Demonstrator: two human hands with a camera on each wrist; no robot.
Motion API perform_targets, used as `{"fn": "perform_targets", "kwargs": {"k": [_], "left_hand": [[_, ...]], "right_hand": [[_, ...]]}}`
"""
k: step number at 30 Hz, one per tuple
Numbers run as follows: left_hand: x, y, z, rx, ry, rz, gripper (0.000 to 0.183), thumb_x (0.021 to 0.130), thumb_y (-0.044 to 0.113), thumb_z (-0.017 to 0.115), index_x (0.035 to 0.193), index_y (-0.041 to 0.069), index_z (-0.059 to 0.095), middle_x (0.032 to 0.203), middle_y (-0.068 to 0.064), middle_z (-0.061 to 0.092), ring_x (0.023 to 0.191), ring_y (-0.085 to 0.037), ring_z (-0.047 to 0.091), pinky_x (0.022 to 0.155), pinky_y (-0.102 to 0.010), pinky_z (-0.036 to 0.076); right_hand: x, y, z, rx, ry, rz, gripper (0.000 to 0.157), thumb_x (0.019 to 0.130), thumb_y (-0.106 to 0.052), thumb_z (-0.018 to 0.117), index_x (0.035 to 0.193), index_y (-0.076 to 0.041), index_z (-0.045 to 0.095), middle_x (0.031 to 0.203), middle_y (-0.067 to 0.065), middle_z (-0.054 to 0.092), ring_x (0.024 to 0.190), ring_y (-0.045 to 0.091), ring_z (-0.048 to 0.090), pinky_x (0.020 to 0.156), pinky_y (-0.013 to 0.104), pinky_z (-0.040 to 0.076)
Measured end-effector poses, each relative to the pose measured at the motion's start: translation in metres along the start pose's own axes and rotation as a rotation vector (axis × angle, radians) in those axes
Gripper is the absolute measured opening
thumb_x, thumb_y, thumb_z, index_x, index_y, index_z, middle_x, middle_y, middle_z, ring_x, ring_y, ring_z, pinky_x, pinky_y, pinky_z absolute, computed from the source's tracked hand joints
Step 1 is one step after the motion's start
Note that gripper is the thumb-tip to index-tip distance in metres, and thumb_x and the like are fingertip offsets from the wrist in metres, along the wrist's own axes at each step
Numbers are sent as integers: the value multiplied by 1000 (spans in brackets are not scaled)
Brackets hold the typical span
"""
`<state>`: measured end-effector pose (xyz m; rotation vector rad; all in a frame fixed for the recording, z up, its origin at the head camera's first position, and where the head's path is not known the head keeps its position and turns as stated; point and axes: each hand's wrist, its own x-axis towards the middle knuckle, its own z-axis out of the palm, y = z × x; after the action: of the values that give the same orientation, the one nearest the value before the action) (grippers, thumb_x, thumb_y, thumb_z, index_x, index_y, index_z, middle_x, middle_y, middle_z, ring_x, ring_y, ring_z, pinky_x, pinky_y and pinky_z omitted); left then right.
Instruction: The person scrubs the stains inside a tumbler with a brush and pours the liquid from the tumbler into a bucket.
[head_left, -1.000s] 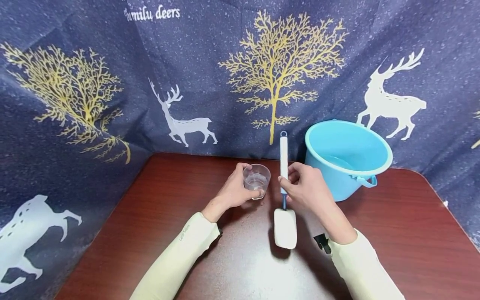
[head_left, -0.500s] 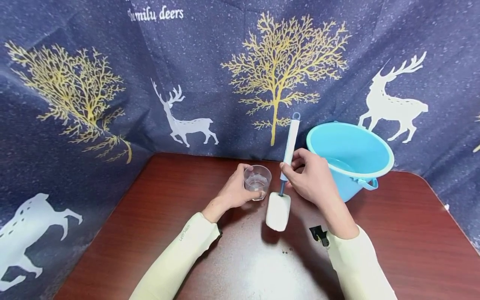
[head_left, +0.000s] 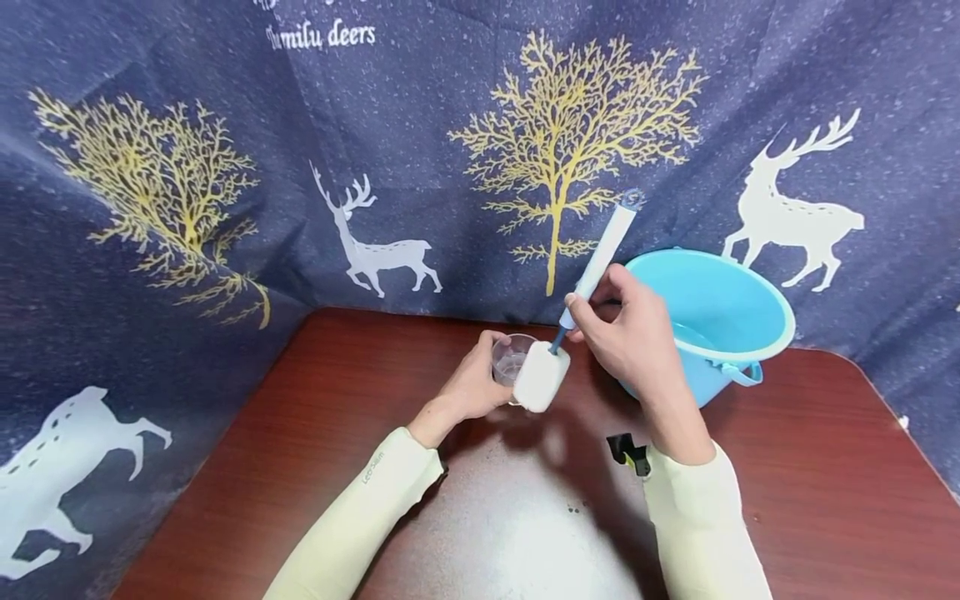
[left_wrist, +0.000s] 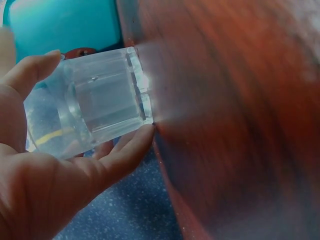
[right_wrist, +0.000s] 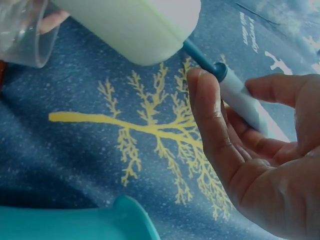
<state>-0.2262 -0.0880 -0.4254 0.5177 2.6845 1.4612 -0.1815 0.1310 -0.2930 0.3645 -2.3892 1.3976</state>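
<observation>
So the brush [head_left: 597, 260] has swung up and left since the last frame, leaning harder, and its white head [head_left: 542, 377] now covers part of the cup from the head view. Starting left: the left hand [head_left: 472, 379] is clamped round the cup [head_left: 507, 360], mouth up, I'd guess to keep it steady. Can't tell if its base touches the table [head_left: 337, 400]. Next, the head hangs just beside the cup, outside it; the right wrist view shows a gap. The right hand [head_left: 633, 329] pinches the handle low between thumb and fingers, probably for better aim. Far right, the bucket [head_left: 705, 379] sits behind that hand, untouched as far as I can see.
</observation>
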Motion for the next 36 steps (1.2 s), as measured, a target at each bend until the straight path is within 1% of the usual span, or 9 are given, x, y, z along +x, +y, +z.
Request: {"fn": "perform_targets", "kwargs": {"k": [3, 6, 13, 15, 19, 22, 25, 31, 36], "left_hand": [[-1, 0, 2, -9, -2, -6, 85, 71, 8, 95, 140, 7, 44, 141, -15, 59, 125, -30, 60, 107, -43, 46], [0, 0, 3, 4, -6, -19, 85, 73, 15, 96, 140, 10, 44, 137, -14, 61, 121, -28, 61, 105, -42, 47], [1, 0, 1, 17, -10, -13, 84, 77, 16, 92, 143, 9, 42, 136, -15, 61, 123, -28, 61, 107, -42, 47], [2, -1, 1, 16, -20, -14, 85, 78, 19, 92, 144, 9, 41, 137, -15, 61, 124, -28, 61, 108, -42, 47], [2, -3, 1, 12, -37, -23, 86, 79, 24, 92, 146, 10, 39, 139, -13, 60, 125, -27, 61, 108, -42, 48], [1, -4, 1, 9, -35, -24, 87, 79, 25, 92, 146, 9, 39, 139, -13, 61, 125, -27, 61, 109, -42, 47], [2, -4, 2, 16, -36, -27, 89, 79, 27, 93, 147, 9, 39, 139, -13, 61, 125, -26, 61, 109, -41, 47], [3, -3, 0, 14, -39, -36, 88, 80, 27, 93, 146, 9, 38, 135, -13, 61, 120, -26, 62, 106, -42, 48], [2, -3, -2, 21, -43, -56, 89, 80, 28, 93, 147, 9, 38, 137, -13, 61, 120, -26, 62, 107, -42, 47]], "right_hand": [[2, -2, 0, 42, 30, -8, 22, 103, -19, 70, 100, -1, 57, 91, 12, 71, 67, 9, 76, 64, 23, 59], [4, -4, 0, 53, 61, -16, 23, 102, -18, 71, 101, 0, 57, 90, 13, 72, 67, 11, 76, 63, 23, 59], [13, -4, 8, 34, 93, -63, 21, 101, -17, 71, 106, -1, 58, 92, 12, 74, 71, 17, 77, 66, 22, 59], [16, -2, 12, 32, 92, -74, 18, 101, -13, 70, 107, 0, 59, 92, 13, 74, 72, 21, 78, 66, 21, 58], [22, 7, 21, 1, 56, -78, 16, 99, -9, 67, 112, 0, 63, 92, 15, 72, 77, 22, 78, 64, 19, 54], [25, 13, 28, -29, 12, -74, 18, 99, -9, 65, 115, -1, 64, 92, 14, 71, 82, 23, 77, 63, 21, 50], [27, 16, 33, -39, -19, -70, 18, 99, -10, 65, 116, -3, 65, 93, 12, 70, 85, 24, 77, 66, 26, 51], [30, 18, 42, -29, -56, -95, 21, 96, -7, 66, 116, -3, 65, 93, 12, 69, 89, 25, 78, 76, 41, 58], [30, 21, 48, -47, -75, -93, 21, 96, -7, 67, 116, -3, 65, 92, 11, 67, 87, 25, 77, 75, 42, 57]]}}
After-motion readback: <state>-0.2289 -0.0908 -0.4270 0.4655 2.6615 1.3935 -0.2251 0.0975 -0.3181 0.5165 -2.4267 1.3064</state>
